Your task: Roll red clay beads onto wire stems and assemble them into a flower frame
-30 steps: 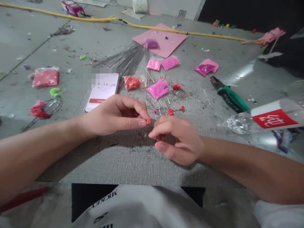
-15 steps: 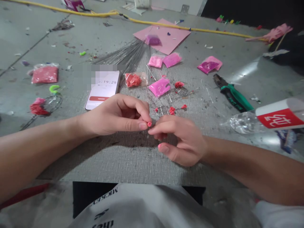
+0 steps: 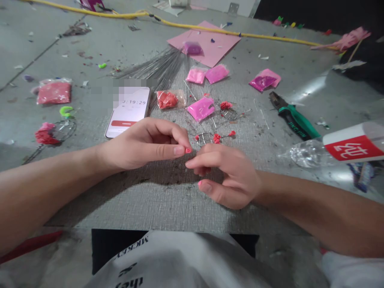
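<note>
Head view: the left hand (image 3: 147, 146) has its fingers (image 3: 179, 151) pinched on a small coral-pink piece (image 3: 188, 151) above the bench (image 3: 141, 208). At the piece's four o'clock, the right hand (image 3: 229, 172) holds thumb and forefinger apart, a pink speck (image 3: 200, 183) on its thumb tip. Wire frame (image 3: 207, 138) at two o'clock, pink packet (image 3: 200, 109) at one, phone (image 3: 129, 110) at ten.

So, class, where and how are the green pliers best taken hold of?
Probably by the middle of the handles, coming from above: the pliers lie flat, with the jaws pointing away and left and the handles slanting to the near right. Their ends sit close by the bottle, which leaves little room there.
</note>
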The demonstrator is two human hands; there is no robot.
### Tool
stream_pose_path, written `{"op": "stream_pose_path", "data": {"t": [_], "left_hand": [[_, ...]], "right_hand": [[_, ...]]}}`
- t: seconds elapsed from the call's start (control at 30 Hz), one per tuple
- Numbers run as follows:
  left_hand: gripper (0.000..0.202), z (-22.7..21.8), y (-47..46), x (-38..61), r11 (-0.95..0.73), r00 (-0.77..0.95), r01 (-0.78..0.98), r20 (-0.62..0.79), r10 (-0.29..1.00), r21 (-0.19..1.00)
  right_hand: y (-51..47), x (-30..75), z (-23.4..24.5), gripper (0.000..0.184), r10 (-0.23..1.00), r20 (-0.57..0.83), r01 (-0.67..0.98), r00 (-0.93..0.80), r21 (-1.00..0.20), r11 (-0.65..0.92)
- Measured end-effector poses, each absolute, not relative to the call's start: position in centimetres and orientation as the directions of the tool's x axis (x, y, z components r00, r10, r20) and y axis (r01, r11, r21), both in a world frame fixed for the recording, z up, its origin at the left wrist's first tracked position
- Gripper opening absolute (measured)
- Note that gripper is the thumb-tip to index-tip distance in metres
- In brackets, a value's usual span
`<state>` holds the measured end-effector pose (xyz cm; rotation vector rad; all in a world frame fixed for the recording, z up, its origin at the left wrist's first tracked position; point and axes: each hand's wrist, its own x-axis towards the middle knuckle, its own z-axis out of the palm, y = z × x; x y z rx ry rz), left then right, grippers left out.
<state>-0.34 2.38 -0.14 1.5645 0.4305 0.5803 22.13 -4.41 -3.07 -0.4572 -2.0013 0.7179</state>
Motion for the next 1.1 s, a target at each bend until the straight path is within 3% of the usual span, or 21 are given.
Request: {"op": "stream_pose_path", "data": {"t": [1.1], "left_hand": [[0.013,-0.28,2.5,-0.68,-0.1,0.85,-0.081,0.122,0.513,0.992]], "right_hand": [[-4.29,21.98,-3.66,0.034,0.483,0.722,0.034,-0.495,-0.539,0.842]]}}
